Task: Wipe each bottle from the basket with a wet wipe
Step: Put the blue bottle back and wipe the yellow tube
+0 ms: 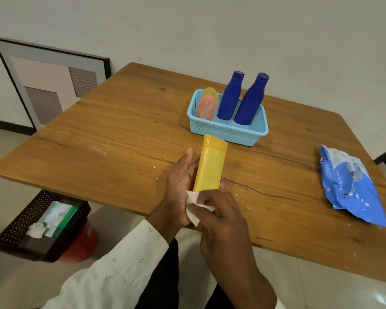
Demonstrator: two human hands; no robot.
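Note:
A yellow bottle lies lengthwise over the near table edge, cap end pointing away from me. My left hand holds it from the left side and underneath, thumb raised. My right hand pinches a white wet wipe against the bottle's near end. The light blue basket stands behind, holding two upright dark blue bottles and a pink-orange bottle with a yellow one behind it.
A blue wet wipe pack lies on the wooden table at the right. On the floor at the left a black perforated bin holds used wipes and a green pack, beside a red bucket. A framed panel leans on the wall.

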